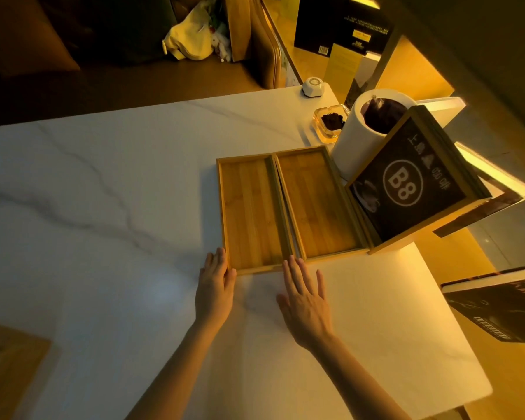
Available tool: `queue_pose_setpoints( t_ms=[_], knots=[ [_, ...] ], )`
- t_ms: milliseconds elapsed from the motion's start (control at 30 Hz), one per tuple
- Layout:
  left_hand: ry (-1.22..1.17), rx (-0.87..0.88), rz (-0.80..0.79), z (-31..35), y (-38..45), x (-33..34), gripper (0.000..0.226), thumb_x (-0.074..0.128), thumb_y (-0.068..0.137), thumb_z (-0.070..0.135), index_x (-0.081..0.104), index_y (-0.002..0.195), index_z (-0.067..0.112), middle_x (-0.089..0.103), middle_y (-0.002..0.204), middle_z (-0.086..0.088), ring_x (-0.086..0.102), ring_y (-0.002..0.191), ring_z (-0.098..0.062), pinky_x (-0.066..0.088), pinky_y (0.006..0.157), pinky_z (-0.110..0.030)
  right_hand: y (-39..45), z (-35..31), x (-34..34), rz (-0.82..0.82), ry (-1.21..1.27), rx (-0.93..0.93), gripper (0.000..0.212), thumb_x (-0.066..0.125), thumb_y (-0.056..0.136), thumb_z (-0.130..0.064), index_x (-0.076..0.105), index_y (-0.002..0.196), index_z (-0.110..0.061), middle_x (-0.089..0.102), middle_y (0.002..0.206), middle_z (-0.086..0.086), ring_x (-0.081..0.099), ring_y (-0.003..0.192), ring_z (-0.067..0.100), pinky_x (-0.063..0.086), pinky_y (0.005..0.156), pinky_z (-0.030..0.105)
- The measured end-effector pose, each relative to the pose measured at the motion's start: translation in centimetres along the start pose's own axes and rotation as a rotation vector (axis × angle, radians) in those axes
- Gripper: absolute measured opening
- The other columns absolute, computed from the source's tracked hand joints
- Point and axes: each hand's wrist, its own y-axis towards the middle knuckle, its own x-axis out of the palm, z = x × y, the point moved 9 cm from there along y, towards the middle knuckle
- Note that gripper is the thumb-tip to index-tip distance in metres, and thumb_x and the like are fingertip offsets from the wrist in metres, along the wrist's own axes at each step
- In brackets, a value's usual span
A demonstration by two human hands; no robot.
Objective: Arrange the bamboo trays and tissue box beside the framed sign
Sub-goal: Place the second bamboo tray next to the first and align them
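Two empty bamboo trays lie side by side on the white marble table (103,183): the left tray (250,213) and the right tray (319,204), which sits against the framed sign (406,183), a dark board marked "B8" in a wooden frame. A white round tissue box (355,137) stands behind the sign. My left hand (215,286) lies flat with its fingertips at the left tray's near left corner. My right hand (306,298) is flat too, fingers spread, touching the near edge where the trays meet.
A glass ashtray (328,121) and a small white device (312,86) sit at the table's far right corner. A dark book (497,304) lies past the right edge. A yellow bag (188,40) rests on the floor beyond the table.
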Motion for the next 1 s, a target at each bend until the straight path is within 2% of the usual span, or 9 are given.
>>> queue_pose_setpoints(
  t_ms=[100,167,467,700,800,867,933,1000],
  knots=[
    [0.000,0.007,-0.005,0.3,-0.2,0.1,0.053,0.042,0.091,0.021,0.022,0.138,0.006,0.032,0.148,-0.015,0.021,0.140,-0.030,0.032,0.111,-0.050,0.0,0.7,0.6,0.032,0.028,-0.001,0.064,0.001,0.091,-0.049,0.027,0.140,-0.015,0.026,0.148,0.004,-0.011,0.143,0.013,-0.006,0.110,0.036],
    [-0.015,0.002,-0.012,0.5,-0.4,0.2,0.053,0.042,0.091,0.021,0.023,0.138,0.006,0.032,0.147,-0.016,0.023,0.139,-0.030,0.032,0.111,-0.050,0.0,1.1,0.7,0.058,0.018,-0.001,0.064,0.001,0.091,-0.050,0.023,0.141,-0.016,0.021,0.148,0.003,-0.024,0.139,0.010,-0.008,0.110,0.035],
    [-0.022,-0.011,-0.012,1.0,-0.6,0.7,0.053,0.043,0.091,0.020,0.022,0.138,0.005,0.032,0.147,-0.016,0.022,0.139,-0.030,0.030,0.112,-0.050,0.0,1.9,0.4,0.062,0.012,-0.032,0.064,0.003,0.091,-0.051,0.021,0.141,-0.016,0.021,0.148,0.004,-0.025,0.139,0.010,-0.010,0.110,0.033],
    [-0.021,-0.010,-0.013,1.0,-0.5,0.6,0.053,0.044,0.091,0.020,0.023,0.137,0.005,0.033,0.146,-0.017,0.023,0.139,-0.030,0.031,0.111,-0.050,0.0,1.8,0.7,0.023,0.013,-0.013,0.065,0.003,0.091,-0.052,0.021,0.141,-0.016,0.021,0.149,0.003,-0.013,0.139,0.014,-0.010,0.110,0.033],
    [-0.023,-0.018,-0.012,0.9,-0.4,0.6,0.053,0.044,0.091,0.020,0.024,0.137,0.006,0.033,0.146,-0.017,0.024,0.139,-0.030,0.032,0.111,-0.050,0.1,1.7,0.5,-0.006,-0.001,0.014,0.065,0.004,0.091,-0.052,0.029,0.139,-0.016,0.028,0.148,0.003,0.007,0.143,0.022,-0.009,0.109,0.034],
    [-0.027,-0.020,-0.012,0.8,-0.4,0.6,0.053,0.044,0.091,0.021,0.023,0.138,0.006,0.033,0.147,-0.016,0.023,0.139,-0.029,0.031,0.111,-0.050,0.2,1.5,0.4,-0.012,-0.008,0.030,0.065,0.009,0.091,-0.052,0.034,0.138,-0.016,0.028,0.146,0.003,0.020,0.137,0.024,-0.009,0.109,0.035],
    [-0.023,-0.021,-0.010,0.8,-0.3,0.7,0.053,0.044,0.091,0.021,0.023,0.138,0.006,0.033,0.147,-0.015,0.023,0.139,-0.028,0.031,0.112,-0.049,0.3,1.5,0.3,-0.015,-0.023,0.048,0.063,0.017,0.089,-0.051,0.038,0.136,-0.015,0.028,0.145,0.003,0.026,0.135,0.024,-0.008,0.109,0.035],
    [-0.019,-0.028,-0.006,0.8,-0.3,0.7,0.053,0.043,0.091,0.021,0.023,0.138,0.006,0.033,0.147,-0.015,0.024,0.139,-0.029,0.032,0.111,-0.050,0.3,1.4,0.3,-0.013,-0.029,0.053,0.063,0.017,0.089,-0.051,0.040,0.135,-0.015,0.029,0.144,0.003,0.027,0.134,0.024,-0.007,0.109,0.035]
  ],
)
